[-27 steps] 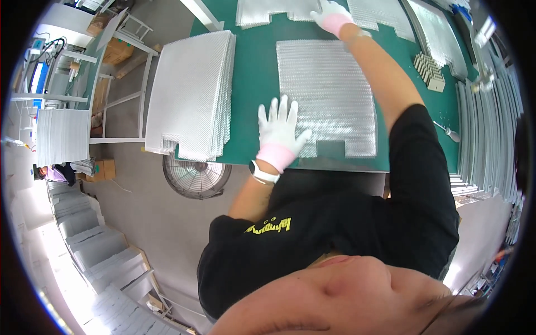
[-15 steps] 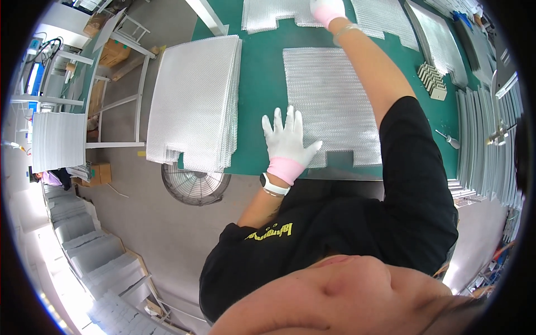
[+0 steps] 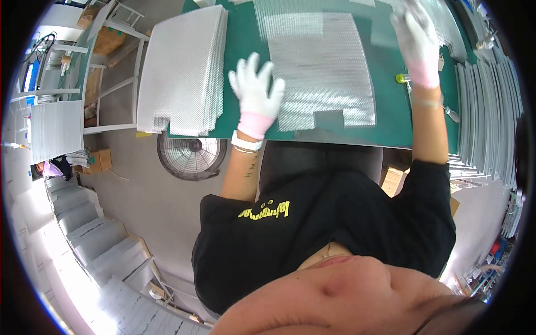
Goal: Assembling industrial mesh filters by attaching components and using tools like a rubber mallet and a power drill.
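Observation:
A silvery mesh sheet (image 3: 324, 72) with a notch in its near edge lies on the green tabletop (image 3: 385, 106). At its left side is my left hand (image 3: 255, 92) in a white glove with a pink cuff, fingers spread and holding nothing visible. Off to the right of the sheet, my gloved right hand (image 3: 417, 47) is raised over the table, its fingers smeared by motion. Whether it holds anything does not show. By its wrist lies a tool with a yellow-green end (image 3: 402, 78), partly hidden by the arm.
A stack of notched mesh sheets (image 3: 181, 70) stands on the left of the table. At the right edge are a screwdriver (image 3: 451, 114) and a row of grey panels (image 3: 488, 111). A round floor fan (image 3: 192, 156) sits below the table's front edge.
My right hand has come back from the far side toward the right of the table. The left hand has lifted and shifted left and away from me. The whole view has shifted too.

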